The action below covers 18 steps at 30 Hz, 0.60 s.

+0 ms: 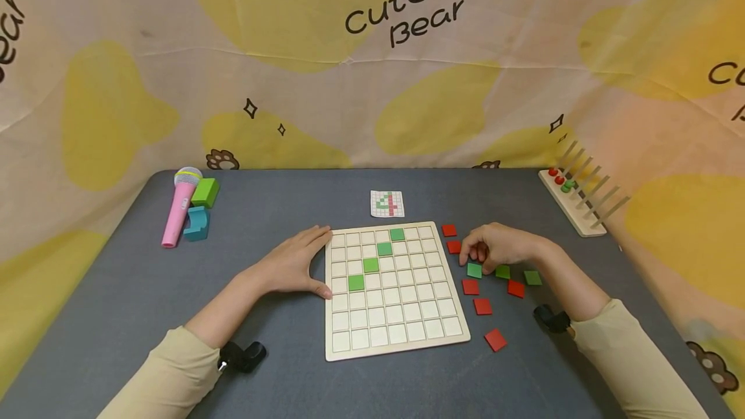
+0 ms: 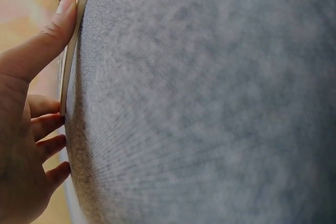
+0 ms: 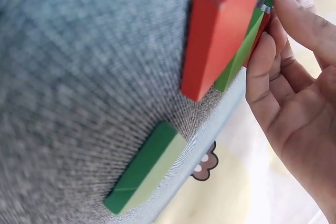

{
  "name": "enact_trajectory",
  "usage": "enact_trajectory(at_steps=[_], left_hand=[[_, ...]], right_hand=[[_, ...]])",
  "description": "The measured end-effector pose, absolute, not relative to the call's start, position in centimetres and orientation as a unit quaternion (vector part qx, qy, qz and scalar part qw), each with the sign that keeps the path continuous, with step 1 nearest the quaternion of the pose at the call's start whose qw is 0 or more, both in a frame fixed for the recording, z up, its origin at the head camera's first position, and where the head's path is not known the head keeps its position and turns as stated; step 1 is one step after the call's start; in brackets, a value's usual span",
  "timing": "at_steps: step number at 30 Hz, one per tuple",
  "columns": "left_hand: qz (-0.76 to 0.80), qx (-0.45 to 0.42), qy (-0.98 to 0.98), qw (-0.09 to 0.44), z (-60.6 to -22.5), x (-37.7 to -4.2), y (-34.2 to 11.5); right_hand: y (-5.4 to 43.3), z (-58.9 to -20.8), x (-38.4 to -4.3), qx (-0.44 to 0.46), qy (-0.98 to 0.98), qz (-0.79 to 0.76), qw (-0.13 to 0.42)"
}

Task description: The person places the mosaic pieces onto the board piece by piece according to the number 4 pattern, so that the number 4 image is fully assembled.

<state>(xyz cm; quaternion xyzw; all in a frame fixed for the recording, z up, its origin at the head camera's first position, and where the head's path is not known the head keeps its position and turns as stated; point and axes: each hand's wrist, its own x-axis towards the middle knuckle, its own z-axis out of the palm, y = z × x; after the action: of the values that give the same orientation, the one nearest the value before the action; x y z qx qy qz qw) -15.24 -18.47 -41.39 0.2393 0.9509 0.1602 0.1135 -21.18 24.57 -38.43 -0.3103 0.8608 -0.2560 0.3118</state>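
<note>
Steadying hand: the left hand (image 1: 293, 268) is lying flat against the left edge of the grid board (image 1: 393, 290), fingers straight and gripping nothing, apparently bracing the board against sliding on the table (image 1: 145, 290).
Picking hand: in the head view the right hand (image 1: 495, 247) is curling its fingers down over the loose tiles just right of the board, fingertips touching a green tile (image 1: 474, 270); whether it is already pinching that tile I cannot tell.
Board fill: four green squares (image 1: 377, 258) are sitting in a diagonal (rising towards the far right), seemingly matching the small pattern card (image 1: 387, 204) lying just beyond the board.
Loose stock: flat red tiles (image 1: 482, 306) and green ones are lying scattered within the right hand's reach.
Bystanders: a pink toy microphone (image 1: 179, 209), blocks and a peg rack (image 1: 573, 202) are sitting well apart at the far corners.
Left wrist view: the thumb (image 2: 50, 38) is pressing along the thin, pale wooden board edge (image 2: 71, 56); the table's grey cloth is looking finely woven.
Right wrist view: the fingers (image 3: 265, 77) are touching the stacked edges of red and green pieces; a red slab (image 3: 220, 30) and a green slab (image 3: 144, 169) are showing painted, matte faces with square corners.
</note>
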Motion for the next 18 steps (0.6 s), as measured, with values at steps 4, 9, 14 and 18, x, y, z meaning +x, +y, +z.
enact_trajectory(at_steps=[4, 9, 14, 18], left_hand=[[0.16, 0.24, 0.951, 0.112, -41.44, -15.17, -18.51], [0.157, 0.242, 0.952, 0.105, -41.48, -15.19, -18.51], [0.156, 0.243, 0.952, 0.104, -41.48, -15.25, -18.55], [0.156, 0.245, 0.951, 0.105, -41.37, -15.17, -18.54]], right_hand=[[24.45, -38.48, -21.12, -0.31, 0.865, -0.247, 0.307], [24.29, -38.36, -21.1, -0.312, 0.868, -0.242, 0.302], [24.1, -38.36, -21.14, -0.313, 0.872, -0.228, 0.297], [23.9, -38.4, -21.19, -0.312, 0.876, -0.222, 0.293]])
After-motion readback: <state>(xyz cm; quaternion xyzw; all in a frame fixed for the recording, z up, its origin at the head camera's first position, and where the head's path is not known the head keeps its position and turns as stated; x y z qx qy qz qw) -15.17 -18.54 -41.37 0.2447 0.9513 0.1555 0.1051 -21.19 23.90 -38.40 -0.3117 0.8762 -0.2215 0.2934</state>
